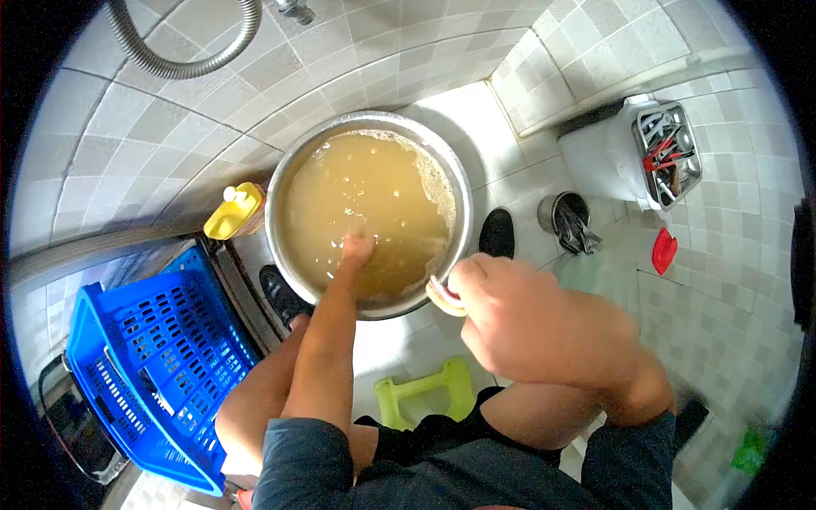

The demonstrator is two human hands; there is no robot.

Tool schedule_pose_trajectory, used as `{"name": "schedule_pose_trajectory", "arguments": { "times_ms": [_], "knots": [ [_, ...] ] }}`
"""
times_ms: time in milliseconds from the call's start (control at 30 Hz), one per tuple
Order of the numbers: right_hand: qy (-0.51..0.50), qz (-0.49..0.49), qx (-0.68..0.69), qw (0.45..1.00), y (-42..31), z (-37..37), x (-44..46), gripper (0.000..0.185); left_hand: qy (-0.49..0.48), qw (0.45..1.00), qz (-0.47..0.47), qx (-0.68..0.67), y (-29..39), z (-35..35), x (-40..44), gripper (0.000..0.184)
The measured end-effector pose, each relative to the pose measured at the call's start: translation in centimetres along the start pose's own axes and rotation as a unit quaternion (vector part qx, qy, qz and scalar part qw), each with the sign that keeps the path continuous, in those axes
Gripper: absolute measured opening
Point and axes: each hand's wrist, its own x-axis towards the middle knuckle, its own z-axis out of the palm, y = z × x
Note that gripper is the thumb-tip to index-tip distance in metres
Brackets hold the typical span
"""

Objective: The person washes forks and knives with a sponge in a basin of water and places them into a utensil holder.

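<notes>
Metal basin (463,200): on the tiled floor (497,153) in front of the seated person, between the two feet, filled with cloudy yellowish-brown water (365,191); froth gathers along the upper right edge.
Left hand (358,246): dipped into the water, only its back and wrist showing; whether the fingers are spread or closed cannot be told.
Right hand (510,314): curled into a fist near the basin's lower right rim, pinching a pale curved object (444,297) whose end sticks out toward the rim; what the object is cannot be told.
Shoes: a black one (496,233) just right of the basin, another (285,293) at its lower left.
Left side: a yellow-topped container (235,212) beside the basin, and a tilted blue basket (110,302) nearer the person.
Right side: a metal cup (548,212) holding cutlery (578,234), a white container (595,157) topped with utensils (667,153), a red item (664,251) beyond.
Below: a lime-green stool (463,391).
Wall: a flexible metal hose (174,70).
</notes>
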Motion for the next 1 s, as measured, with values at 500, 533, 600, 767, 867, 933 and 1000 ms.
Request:
{"name": "schedule_pose_trajectory", "arguments": {
  "times_ms": [500,533,600,767,867,933,1000],
  "knots": [
    [0.092,0.051,-0.063,0.992,1.5,-0.5,-0.6,0.016,0.024,0.759,-0.113,-0.64,5.1,-1.7,-4.8,0.007],
    [0.091,0.051,-0.064,0.993,1.5,-0.6,-0.6,0.016,0.039,0.768,-0.021,-0.639,4.4,-0.8,-4.9,0.006],
    [0.068,0.07,-0.07,0.993,1.4,-0.7,-0.7,0.016,0.053,0.769,0.07,-0.633,3.7,0.8,-4.7,0.005],
    [0.053,0.101,-0.076,0.991,1.5,-1.0,-0.7,0.018,-0.003,0.821,-0.083,-0.564,3.2,1.7,-2.0,0.026],
    [0.062,0.117,-0.082,0.988,1.7,-1.0,-0.7,0.014,-0.045,0.994,0.065,-0.08,1.9,3.7,1.9,0.038],
    [0.076,0.123,-0.079,0.986,1.8,-1.1,-0.8,0.009,-0.05,0.996,0.038,0.058,3.6,3.1,2.4,0.045],
    [0.08,0.119,-0.048,0.989,1.6,-1.5,-0.8,0.01,-0.053,0.997,-0.042,0.022,6.7,0.4,1.1,0.048]
  ]
}}
